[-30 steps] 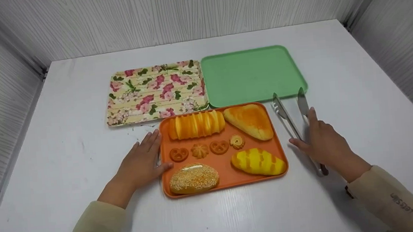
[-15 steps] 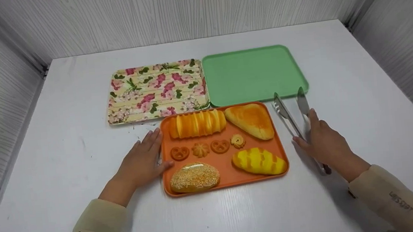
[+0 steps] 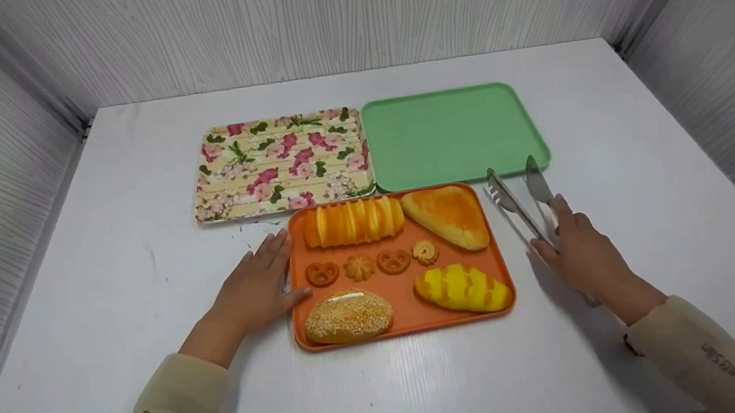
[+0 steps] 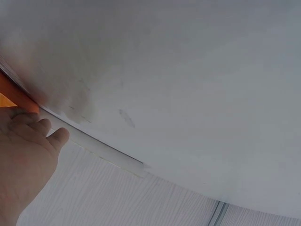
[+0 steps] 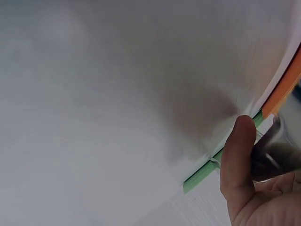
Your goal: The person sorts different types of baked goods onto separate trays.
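Note:
My left hand [image 3: 252, 290] rests at the left edge of an orange tray [image 3: 408, 326], fingers fairly straight along the outer side and thumb over the rim. On the tray lie a ridged bread roll [image 3: 353, 222], a triangular bread [image 3: 450, 218], a sesame bun [image 3: 348, 316], a yellow striped bread [image 3: 462, 288] and several small cookies [image 3: 359, 268]. To the right of the tray, my right hand [image 3: 588, 257] holds metal tongs [image 3: 523, 216], their two arms spread apart with nothing between the tips. The hand hides much of the tongs' handle end.
Behind the orange tray, a floral tray [image 3: 284, 164] stands at left and a green tray [image 3: 454, 135] beside it at right. The tongs' tips reach the green tray's front edge. Wood-grain panels [image 3: 351, 21] enclose the white table [image 3: 113, 268] at back and sides.
My right hand has shifted slightly right and toward me, covering more of the tongs' handle end. The tongs' arms are slightly closer together. My left hand and the breads stay as they were.

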The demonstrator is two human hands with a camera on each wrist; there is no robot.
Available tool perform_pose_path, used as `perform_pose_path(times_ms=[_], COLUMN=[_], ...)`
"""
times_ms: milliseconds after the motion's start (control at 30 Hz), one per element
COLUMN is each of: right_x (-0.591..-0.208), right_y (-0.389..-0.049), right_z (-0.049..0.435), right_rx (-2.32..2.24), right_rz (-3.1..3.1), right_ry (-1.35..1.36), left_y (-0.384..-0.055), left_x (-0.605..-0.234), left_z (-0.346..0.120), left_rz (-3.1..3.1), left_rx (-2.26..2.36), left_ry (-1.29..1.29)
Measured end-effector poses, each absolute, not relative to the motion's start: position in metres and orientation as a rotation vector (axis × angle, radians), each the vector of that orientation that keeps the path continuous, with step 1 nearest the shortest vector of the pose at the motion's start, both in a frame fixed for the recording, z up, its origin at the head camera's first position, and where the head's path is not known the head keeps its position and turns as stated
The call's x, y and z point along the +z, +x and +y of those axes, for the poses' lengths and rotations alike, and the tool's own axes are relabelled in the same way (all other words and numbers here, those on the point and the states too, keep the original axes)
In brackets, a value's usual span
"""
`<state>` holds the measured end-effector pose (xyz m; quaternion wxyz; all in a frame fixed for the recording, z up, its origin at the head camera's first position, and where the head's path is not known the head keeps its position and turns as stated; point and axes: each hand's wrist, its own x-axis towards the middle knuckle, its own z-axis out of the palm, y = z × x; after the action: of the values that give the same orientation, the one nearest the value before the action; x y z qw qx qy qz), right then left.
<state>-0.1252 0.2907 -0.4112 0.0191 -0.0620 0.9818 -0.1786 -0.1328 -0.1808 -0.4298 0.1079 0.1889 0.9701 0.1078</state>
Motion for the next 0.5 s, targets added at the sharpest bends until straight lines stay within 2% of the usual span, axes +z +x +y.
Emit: perform_pose_path(times_ms=[500], right_x=[-0.4069], right_y=[-0.1262], right_z=[0.2954], right_rx=[-0.642], right_rz=[3.016], right_ry=[-0.176], left_y=[-0.1331], left_x=[-0.4314], left_z=[-0.181], left_rz=[2.849], left_rx=[0.295], left_ry=[0.547])
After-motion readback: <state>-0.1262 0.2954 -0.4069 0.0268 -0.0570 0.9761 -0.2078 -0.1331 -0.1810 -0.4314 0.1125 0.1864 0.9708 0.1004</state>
